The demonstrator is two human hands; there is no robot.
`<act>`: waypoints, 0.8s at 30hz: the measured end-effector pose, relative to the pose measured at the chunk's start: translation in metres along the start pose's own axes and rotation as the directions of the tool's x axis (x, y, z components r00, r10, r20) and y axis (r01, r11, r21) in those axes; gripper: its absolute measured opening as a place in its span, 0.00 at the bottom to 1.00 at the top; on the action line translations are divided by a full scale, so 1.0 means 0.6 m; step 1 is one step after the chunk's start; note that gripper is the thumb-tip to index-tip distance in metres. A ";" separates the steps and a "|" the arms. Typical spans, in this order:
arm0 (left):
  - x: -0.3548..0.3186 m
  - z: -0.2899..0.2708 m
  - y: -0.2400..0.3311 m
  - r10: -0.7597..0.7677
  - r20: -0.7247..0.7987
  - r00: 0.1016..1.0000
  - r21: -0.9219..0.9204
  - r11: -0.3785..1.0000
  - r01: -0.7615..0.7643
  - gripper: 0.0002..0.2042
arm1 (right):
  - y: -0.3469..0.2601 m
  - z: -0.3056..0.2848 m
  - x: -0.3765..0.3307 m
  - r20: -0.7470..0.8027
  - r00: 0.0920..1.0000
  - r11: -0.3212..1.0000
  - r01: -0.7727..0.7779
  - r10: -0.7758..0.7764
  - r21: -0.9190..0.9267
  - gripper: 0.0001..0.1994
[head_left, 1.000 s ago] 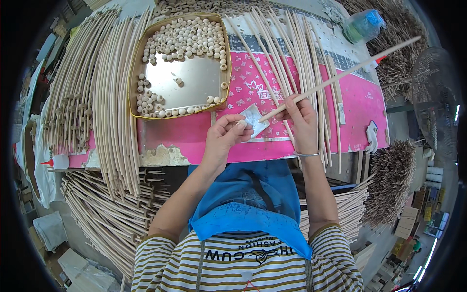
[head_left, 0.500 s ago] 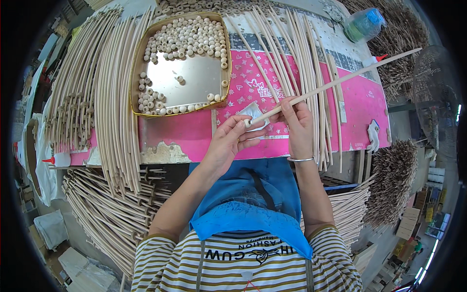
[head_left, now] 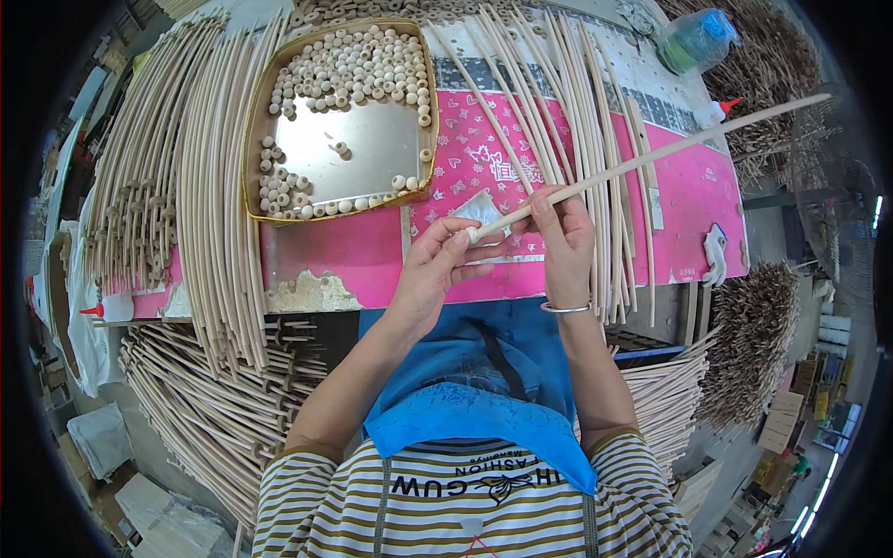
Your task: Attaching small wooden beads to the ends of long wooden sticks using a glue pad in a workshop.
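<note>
The left hand (head_left: 435, 259) pinches a pale bead (head_left: 473, 235) against the left end of a wooden stick (head_left: 665, 152), gripped by the right hand (head_left: 563, 242) over the near half of the pink table (head_left: 316, 249). The stick crosses above loose sticks (head_left: 588, 130); a bead tray (head_left: 367, 153) lies far left, a red-tipped bottle (head_left: 708, 115) far right.

The person wears a short-sleeved knit-look shirt (head_left: 521, 535) with white and olive-brown horizontal stripes, its cuffs edged in olive. Black lettering (head_left: 435, 487) and a black butterfly-like emblem (head_left: 505, 487) mark the chest. Over it hangs a bright blue apron (head_left: 437, 358), dark-smudged at its folded top, with narrow grey-green straps (head_left: 384, 507). A slim silver-coloured bangle (head_left: 567, 309) rings the right hand's (head_left: 566, 246) wrist.
</note>
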State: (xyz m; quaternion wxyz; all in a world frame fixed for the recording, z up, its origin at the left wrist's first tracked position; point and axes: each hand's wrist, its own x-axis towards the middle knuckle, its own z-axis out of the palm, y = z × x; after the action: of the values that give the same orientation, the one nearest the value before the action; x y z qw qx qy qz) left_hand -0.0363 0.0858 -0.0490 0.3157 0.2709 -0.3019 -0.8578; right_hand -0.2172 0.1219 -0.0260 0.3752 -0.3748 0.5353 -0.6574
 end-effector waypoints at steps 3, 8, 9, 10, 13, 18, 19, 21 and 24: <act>0.001 0.002 -0.007 0.057 -0.013 0.998 0.052 0.997 -0.056 0.11 | 0.004 0.011 -0.015 -0.048 0.996 0.997 0.073 -0.073 -0.010 0.07; 0.010 0.011 -0.003 0.205 -0.034 0.978 0.103 0.974 -0.201 0.10 | -0.001 0.028 -0.039 -0.105 0.991 0.992 0.094 -0.086 0.082 0.06; 0.009 0.020 0.004 0.206 -0.031 0.978 0.104 0.974 -0.202 0.10 | -0.008 0.027 -0.041 -0.143 0.984 0.991 0.120 -0.110 0.064 0.06; 0.007 0.033 0.012 0.186 -0.022 0.982 0.024 0.982 -0.186 0.10 | -0.014 0.026 -0.043 -0.179 0.974 0.988 0.146 -0.135 0.047 0.05; 0.016 0.036 0.006 0.208 -0.031 0.978 -0.019 0.978 -0.209 0.10 | -0.009 0.027 -0.053 -0.174 0.981 0.994 0.098 -0.089 0.043 0.06; 0.022 0.045 0.010 0.263 -0.127 0.956 -0.055 0.961 -0.271 0.13 | -0.074 -0.024 -0.108 0.159 0.953 0.933 -0.201 0.256 -0.300 0.04; 0.022 0.046 0.016 0.281 -0.125 0.952 -0.001 0.959 -0.283 0.13 | -0.107 -0.039 -0.134 0.108 0.993 0.892 0.008 0.046 -0.452 0.04; 0.027 0.045 0.024 0.308 -0.134 0.942 0.090 0.950 -0.298 0.14 | -0.147 -0.101 -0.160 0.098 0.909 0.603 0.347 -0.405 -0.719 0.10; 0.029 0.036 0.070 0.377 -0.088 0.922 0.212 0.911 -0.352 0.17 | -0.187 -0.193 -0.169 0.135 0.911 0.111 0.191 -0.390 -0.975 0.20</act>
State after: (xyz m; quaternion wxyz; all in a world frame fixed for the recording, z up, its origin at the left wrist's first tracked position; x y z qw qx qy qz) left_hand -0.0459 0.0548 -0.0104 0.4614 0.2930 -0.4078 -0.7314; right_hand -0.2864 0.2779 0.0583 -0.1313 -0.5707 0.7715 -0.2489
